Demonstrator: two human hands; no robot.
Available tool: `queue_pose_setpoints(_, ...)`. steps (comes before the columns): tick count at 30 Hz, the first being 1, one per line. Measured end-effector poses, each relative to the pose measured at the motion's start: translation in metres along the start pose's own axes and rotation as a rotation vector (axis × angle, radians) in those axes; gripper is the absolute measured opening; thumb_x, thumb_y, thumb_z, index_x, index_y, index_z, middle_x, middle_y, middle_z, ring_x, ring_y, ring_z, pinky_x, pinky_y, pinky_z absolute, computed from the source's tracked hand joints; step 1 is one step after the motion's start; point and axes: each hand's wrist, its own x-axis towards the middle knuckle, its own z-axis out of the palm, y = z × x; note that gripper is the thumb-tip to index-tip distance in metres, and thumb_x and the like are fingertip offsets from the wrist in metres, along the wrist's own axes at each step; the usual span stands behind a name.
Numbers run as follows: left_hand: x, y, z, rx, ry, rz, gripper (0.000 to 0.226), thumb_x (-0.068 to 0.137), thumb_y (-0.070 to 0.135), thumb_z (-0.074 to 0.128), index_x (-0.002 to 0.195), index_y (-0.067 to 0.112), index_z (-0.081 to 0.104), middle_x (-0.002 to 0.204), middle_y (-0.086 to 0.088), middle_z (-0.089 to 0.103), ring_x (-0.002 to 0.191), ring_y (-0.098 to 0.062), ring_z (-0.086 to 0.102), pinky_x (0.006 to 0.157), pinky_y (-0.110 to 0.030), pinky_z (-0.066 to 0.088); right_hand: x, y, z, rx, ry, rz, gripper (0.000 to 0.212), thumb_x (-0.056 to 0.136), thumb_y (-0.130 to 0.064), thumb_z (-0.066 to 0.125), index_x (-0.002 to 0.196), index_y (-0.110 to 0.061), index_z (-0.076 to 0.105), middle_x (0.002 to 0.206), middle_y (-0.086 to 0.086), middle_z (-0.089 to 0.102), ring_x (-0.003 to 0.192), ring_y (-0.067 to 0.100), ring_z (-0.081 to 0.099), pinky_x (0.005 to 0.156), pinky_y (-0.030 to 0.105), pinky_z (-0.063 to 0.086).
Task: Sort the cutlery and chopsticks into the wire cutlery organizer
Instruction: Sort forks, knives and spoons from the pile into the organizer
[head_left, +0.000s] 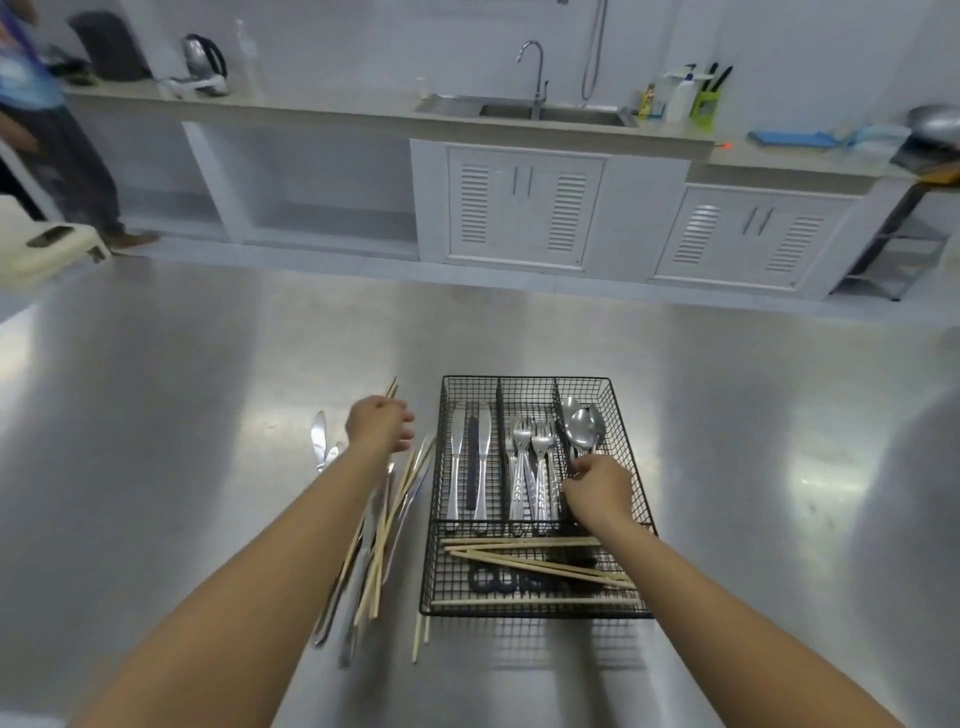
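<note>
Two bare forearms enter from the lower edge, cut off below the elbows, over a brushed steel table (182, 415) whose sheen carries soft reflections. The black wire organizer (631, 431), a rectangular grid basket, sits right of centre: three long compartments at the far end and one crosswise compartment at the near end. The left long compartment holds knives (480, 457), one of them dark; the middle holds forks (530, 462) with patterned handles; the right holds spoons (583, 427), bowls pointing away. Pale wooden chopsticks (524, 543) lie lengthwise in the crosswise compartment, partly masking dark lettering on its floor that cannot be read. Left of the basket, on the table, a loose pile (384, 540) of chopsticks and metal cutlery lies partly hidden beneath the left forearm; individual pieces are hard to separate. A knife blade (318, 431) shows at the pile's far-left side. The left hand (379, 423) is curled around thin chopsticks (390, 388), whose tips project beyond the knuckles. The right hand (597, 491) rests in the spoon compartment, fingers pinched on the spoon handles, which it covers.
</note>
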Motion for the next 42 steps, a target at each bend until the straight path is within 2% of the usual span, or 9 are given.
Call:
queue_pose_setpoints(5,0.024,-0.030,-0.064,0.256,0.166,-0.020,0.041,0.088,0.007,0.047,0.127,-0.002,0.057,0.099,-0.017,0.069,0.053,-0.021,0.054,0.051,-0.029,0.048,-0.004,-0.012,0.002,-0.066,-0.027,0.010,0.035,0.084,0.000,0.060,0.120,0.000,0.061,0.103,0.013,0.067,0.084,0.025,0.066,0.068,0.029,0.053)
queue_pose_setpoints(8,0.020,-0.042,-0.087,0.749,0.182,0.112,0.027,0.085,0.021,0.053,0.100,0.001,0.065,0.089,-0.016,0.069,0.051,-0.017,0.045,0.052,-0.024,0.037,-0.011,-0.033,0.006,-0.136,0.002,-0.076,0.047,0.083,-0.007,0.060,0.128,-0.004,0.049,0.098,0.010,0.061,0.073,0.017,0.060,0.051,0.023,0.046)
queue_pose_setpoints(11,0.027,-0.047,-0.101,0.853,0.132,0.130,0.034,0.087,0.033,0.057,0.064,0.008,0.051,0.058,-0.004,0.051,0.051,-0.018,0.047,0.053,-0.025,0.041,-0.026,-0.070,0.020,-0.161,0.080,-0.304,0.042,0.086,-0.017,0.056,0.128,-0.009,0.052,0.129,0.010,0.051,0.114,0.024,0.051,0.087,0.034,0.051)
queue_pose_setpoints(16,0.031,-0.050,-0.111,0.985,-0.059,0.075,0.039,0.079,0.046,0.068,0.070,0.009,0.056,0.062,-0.002,0.055,0.058,-0.019,0.059,0.069,-0.029,0.057,-0.070,-0.118,0.068,0.015,-0.233,-0.391,0.026,0.089,-0.013,0.055,0.112,-0.007,0.066,0.109,0.006,0.066,0.092,0.015,0.059,0.086,0.026,0.050)
queue_pose_setpoints(24,0.039,-0.048,-0.123,0.960,-0.215,-0.084,0.032,0.072,0.029,0.080,0.077,0.006,0.058,0.059,-0.005,0.063,0.042,-0.014,0.059,0.035,-0.021,0.042,-0.084,-0.128,0.128,-0.151,-0.480,-0.167,0.023,0.083,-0.009,0.060,0.104,-0.001,0.064,0.097,0.013,0.068,0.087,0.024,0.068,0.078,0.034,0.059)
queue_pose_setpoints(30,0.051,-0.052,-0.120,0.851,-0.265,-0.091,0.023,0.075,0.009,0.075,0.066,0.005,0.054,0.061,-0.009,0.059,0.050,-0.021,0.060,0.054,-0.030,0.057,-0.093,-0.137,0.137,-0.464,-0.588,-0.132,0.024,0.085,-0.016,0.064,0.070,-0.010,0.046,0.066,0.006,0.059,0.073,0.029,0.071,0.061,0.028,0.055)
queue_pose_setpoints(35,0.056,-0.054,-0.126,0.857,-0.256,-0.031,0.022,0.081,0.012,0.063,0.067,0.009,0.047,0.064,-0.006,0.055,0.047,-0.021,0.058,0.047,-0.026,0.054,-0.100,-0.136,0.148,-0.489,-0.477,-0.182,0.021,0.087,-0.008,0.059,0.071,-0.011,0.046,0.074,0.004,0.049,0.072,0.025,0.060,0.058,0.025,0.051)
queue_pose_setpoints(38,0.060,-0.057,-0.127,0.876,-0.253,0.062,0.013,0.082,0.015,0.060,0.077,0.008,0.050,0.080,-0.010,0.061,0.055,-0.019,0.056,0.040,-0.021,0.038,-0.104,-0.136,0.152,-0.538,-0.466,-0.150,0.003,0.087,-0.005,0.060,0.086,-0.005,0.057,0.080,0.007,0.051,0.085,0.027,0.066,0.075,0.032,0.058)
queue_pose_setpoints(42,0.063,-0.058,-0.125,0.777,-0.152,0.151,0.019,0.089,0.012,0.048,0.106,0.006,0.050,0.102,-0.016,0.063,0.080,-0.030,0.063,0.056,-0.029,0.049,-0.105,-0.134,0.154,-0.484,-0.408,-0.101,0.030,0.084,-0.008,0.061,0.063,-0.013,0.040,0.068,0.002,0.043,0.078,0.026,0.060,0.071,0.032,0.054)
